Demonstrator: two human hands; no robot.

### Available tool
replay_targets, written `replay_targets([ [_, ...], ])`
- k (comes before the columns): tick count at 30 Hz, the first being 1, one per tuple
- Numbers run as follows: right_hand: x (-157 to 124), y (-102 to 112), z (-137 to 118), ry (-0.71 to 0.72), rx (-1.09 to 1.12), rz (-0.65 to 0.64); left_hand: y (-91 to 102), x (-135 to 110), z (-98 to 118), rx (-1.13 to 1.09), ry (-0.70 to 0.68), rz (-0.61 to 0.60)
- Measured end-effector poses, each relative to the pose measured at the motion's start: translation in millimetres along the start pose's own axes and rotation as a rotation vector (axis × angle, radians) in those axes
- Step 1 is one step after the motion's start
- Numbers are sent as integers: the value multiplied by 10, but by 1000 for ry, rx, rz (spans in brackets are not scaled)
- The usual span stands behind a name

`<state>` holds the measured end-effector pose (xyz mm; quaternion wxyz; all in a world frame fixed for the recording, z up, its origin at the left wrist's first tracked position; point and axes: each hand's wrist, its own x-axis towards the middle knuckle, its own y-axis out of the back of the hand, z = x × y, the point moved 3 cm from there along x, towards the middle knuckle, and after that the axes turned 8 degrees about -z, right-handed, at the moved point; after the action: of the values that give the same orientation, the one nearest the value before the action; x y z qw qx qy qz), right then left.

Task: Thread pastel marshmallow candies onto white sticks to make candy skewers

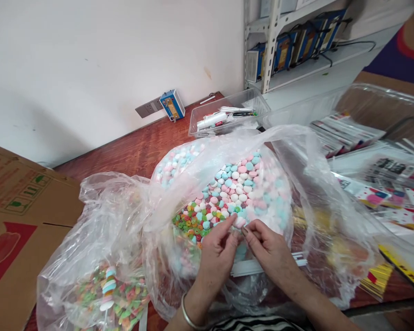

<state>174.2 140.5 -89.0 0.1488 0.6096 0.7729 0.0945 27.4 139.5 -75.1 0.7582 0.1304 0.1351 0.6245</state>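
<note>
A big clear plastic bag (296, 151) lies open on the wooden table, full of small pink, white and blue candies (239, 181) with green and orange ring candies (189, 223) at its near side. My left hand (215, 255), a silver bangle on its wrist, pinches a pink candy (240, 222) at the fingertips. My right hand (267, 248) meets it from the right, fingers closed on a thin white stick (262, 266) that runs under both hands. A finished stick of stacked candies (107, 287) lies in a second bag at the lower left.
A cardboard box (17, 220) stands at the left. A clear tub (227, 112) with pens and tubes sits at the back, beside a metal shelf (272, 41). Printed cellophane wrappers (382, 193) and a large clear bin (376, 110) fill the right side.
</note>
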Motion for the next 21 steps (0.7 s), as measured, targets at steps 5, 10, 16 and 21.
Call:
replay_targets([
  [5,0,-9,-40,-22,-29,-49,613,8,-123,575,-75,343],
  [10,12,-74,-65,14,-93,-98,941,244,-237,847,29,275],
  [16,20,-99,-52,35,-120,-112,970,351,-269,854,167,170],
  [21,28,-126,-47,42,-128,-134,1037,374,-223,779,181,222],
])
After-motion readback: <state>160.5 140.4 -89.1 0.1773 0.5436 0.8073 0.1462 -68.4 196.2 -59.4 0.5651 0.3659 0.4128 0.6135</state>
